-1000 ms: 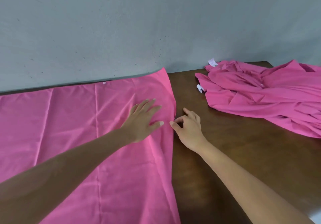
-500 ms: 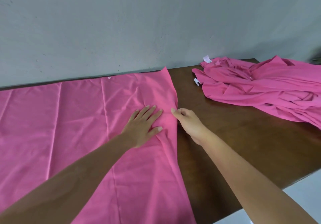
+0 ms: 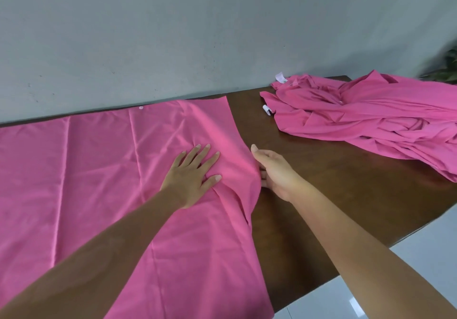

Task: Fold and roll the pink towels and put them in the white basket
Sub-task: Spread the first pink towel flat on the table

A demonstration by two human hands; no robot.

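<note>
A large pink towel (image 3: 99, 175) lies spread flat over the left part of the brown table (image 3: 333, 185). My left hand (image 3: 193, 175) presses flat on it near its right edge, fingers straight and spread. My right hand (image 3: 274, 170) sits at that right edge, with its fingers under the cloth and the thumb on top, lifting the edge into a small ridge. A crumpled heap of more pink towels (image 3: 371, 118) lies at the back right. The white basket is not in view.
A grey wall (image 3: 222, 34) runs right behind the table. The table's front right edge (image 3: 395, 239) drops to a pale tiled floor (image 3: 408, 281). A green plant (image 3: 448, 68) shows at the far right.
My right hand has moved from beside the towel's edge onto it and taken hold, bunching the cloth up. My left hand stayed pressed on the towel. The view shifted a little to the right.
</note>
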